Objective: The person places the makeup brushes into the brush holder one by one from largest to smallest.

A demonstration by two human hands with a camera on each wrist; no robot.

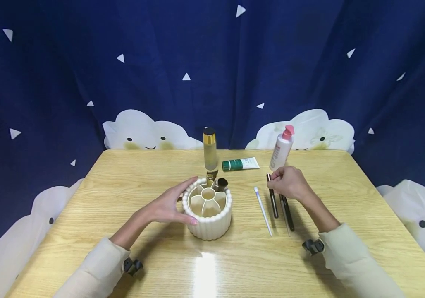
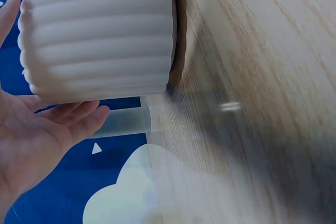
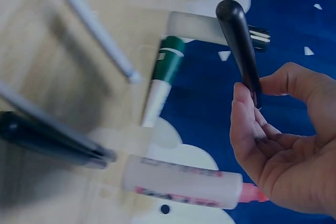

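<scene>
My left hand (image 1: 169,205) grips the side of a white ribbed round organizer (image 1: 212,225), thumb near its front and fingers at the far side. Divided into petal-like compartments, the organizer holds two dark-tipped makeup brushes (image 1: 222,183) in its rear part. In the right wrist view, a slim black makeup tool (image 3: 240,35) with a rounded end is pinched between the thumb and fingers of my right hand (image 1: 288,182). Below that hand lie another black stick (image 1: 287,213) and a thin grey stick (image 1: 284,216). A slim white brush (image 1: 262,211) lies between organizer and right hand.
Behind the organizer stands a frosted bottle (image 1: 210,155) with a gold and black cap. A green and white tube (image 1: 240,164) lies beside it. A white pump bottle (image 1: 282,149) with a pink top stands beyond my right hand. A blue curtain hangs behind the wooden table (image 1: 142,165).
</scene>
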